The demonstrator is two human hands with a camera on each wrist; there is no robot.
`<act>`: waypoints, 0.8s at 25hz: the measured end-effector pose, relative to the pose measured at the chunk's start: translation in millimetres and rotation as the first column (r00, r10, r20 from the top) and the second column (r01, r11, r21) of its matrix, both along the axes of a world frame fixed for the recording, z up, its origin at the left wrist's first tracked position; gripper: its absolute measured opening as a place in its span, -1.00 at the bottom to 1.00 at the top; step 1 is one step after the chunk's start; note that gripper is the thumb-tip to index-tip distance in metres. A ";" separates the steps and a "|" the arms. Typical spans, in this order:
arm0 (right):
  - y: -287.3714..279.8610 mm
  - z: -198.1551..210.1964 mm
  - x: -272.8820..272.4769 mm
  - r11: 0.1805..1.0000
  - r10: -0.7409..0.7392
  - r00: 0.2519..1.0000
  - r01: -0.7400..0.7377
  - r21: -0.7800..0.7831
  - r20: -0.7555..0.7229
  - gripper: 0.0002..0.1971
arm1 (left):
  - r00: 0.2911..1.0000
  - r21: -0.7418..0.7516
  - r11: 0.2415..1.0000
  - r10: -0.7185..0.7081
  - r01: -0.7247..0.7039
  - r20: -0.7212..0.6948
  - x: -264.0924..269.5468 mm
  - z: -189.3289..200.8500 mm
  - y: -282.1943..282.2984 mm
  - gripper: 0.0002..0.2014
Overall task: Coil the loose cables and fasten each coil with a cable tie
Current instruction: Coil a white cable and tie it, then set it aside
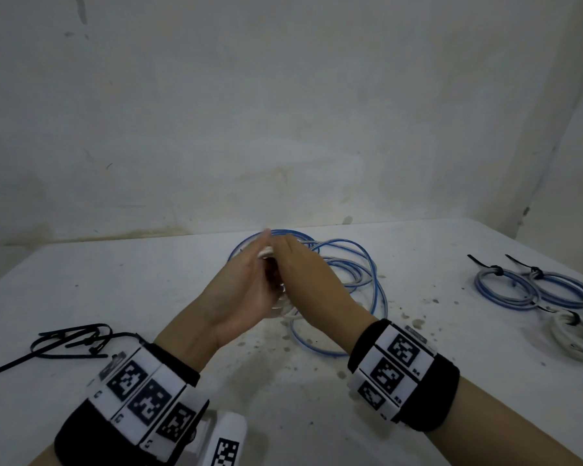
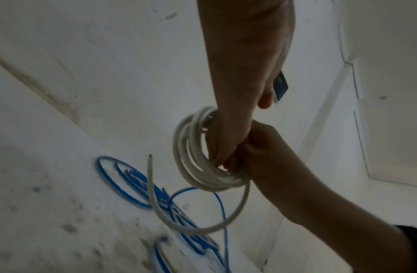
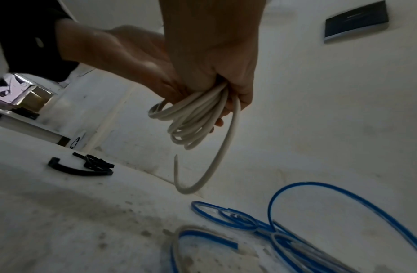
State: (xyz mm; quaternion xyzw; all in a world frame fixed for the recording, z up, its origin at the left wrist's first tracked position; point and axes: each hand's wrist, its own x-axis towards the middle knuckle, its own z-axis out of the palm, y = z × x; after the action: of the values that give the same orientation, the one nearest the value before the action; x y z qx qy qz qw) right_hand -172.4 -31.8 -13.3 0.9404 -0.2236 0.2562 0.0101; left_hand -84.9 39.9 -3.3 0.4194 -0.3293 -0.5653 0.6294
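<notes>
A white cable coil point(image 2: 193, 157) hangs above the table between my two hands. Its turns are looped round the straight fingers of my left hand point(image 1: 248, 280), whose palm faces right. My right hand point(image 1: 300, 269) grips the bundle of turns point(image 3: 198, 114) from the other side, fingers curled round it. The cable's free tail point(image 3: 217, 162) curves down and ends in a bare cut tip. In the head view only slivers of the coil point(image 1: 266, 253) show between the hands. Black cable ties point(image 1: 71, 341) lie in a loose pile at the left.
Loose blue and grey cables point(image 1: 350, 274) sprawl on the white table point(image 1: 115, 290) just behind and under the hands. Two tied blue-grey coils point(image 1: 505, 287) and a tied white coil point(image 1: 576, 341) lie at the right. A stained wall stands close behind.
</notes>
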 end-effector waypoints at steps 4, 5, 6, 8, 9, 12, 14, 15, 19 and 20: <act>-3.3 -9.5 -6.3 0.980 0.084 0.975 -0.118 0.162 0.204 -0.79 | 0.924 0.056 0.997 -0.071 0.054 0.375 12.4 0.6 11.1 -0.69; -4.4 -9.9 -4.9 0.977 0.064 0.972 -0.107 0.182 0.228 -0.79 | 0.855 0.027 1.000 -0.003 -0.012 0.519 10.0 5.4 15.3 -0.79; -6.3 -9.7 -3.2 0.976 0.025 0.970 -0.075 0.202 0.242 -0.79 | 0.772 -0.077 0.990 0.138 -0.115 0.620 7.1 8.8 20.8 -0.84; -12.8 -5.7 -1.5 0.972 -0.063 0.959 -0.004 0.236 0.276 -0.78 | 0.586 -0.397 0.851 0.524 -0.343 0.618 5.1 10.3 30.7 -0.83; -15.5 -2.0 -2.6 0.958 -0.106 0.939 0.008 0.288 0.327 -0.80 | 0.517 -0.456 0.784 0.621 -0.422 0.589 8.2 9.1 32.7 -0.86; -22.2 10.5 -7.4 0.868 -0.233 0.815 -0.072 0.491 0.531 -0.89 | 0.599 -0.053 0.912 0.310 -0.407 0.738 9.8 -0.4 28.7 -0.53; -22.0 14.5 -8.3 0.823 -0.290 0.754 -0.117 0.556 0.589 -0.94 | 0.745 0.338 0.920 -0.083 -0.198 0.661 1.1 -4.0 20.5 -0.18; -19.6 13.5 -7.4 0.807 -0.307 0.744 -0.127 0.576 0.593 -0.93 | 0.795 0.370 0.922 -0.138 -0.115 0.590 -5.9 -5.0 17.1 -0.12; -8.7 7.3 -6.6 0.735 -0.357 0.702 -0.196 0.650 0.616 -0.93 | 0.945 0.093 0.969 0.197 -0.228 0.262 -18.5 -6.8 2.7 -0.38; -8.8 7.3 -7.7 0.708 -0.379 0.682 -0.221 0.671 0.625 -0.93 | 0.950 0.054 0.962 0.256 -0.269 0.181 -17.2 -6.5 0.4 -0.37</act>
State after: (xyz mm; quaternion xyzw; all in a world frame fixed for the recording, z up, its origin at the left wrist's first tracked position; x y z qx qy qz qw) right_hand -180.1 -40.6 -5.9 0.6771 -0.3324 0.5007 -0.4246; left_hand -102.2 40.3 -9.8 0.5309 -0.3016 -0.4506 0.6513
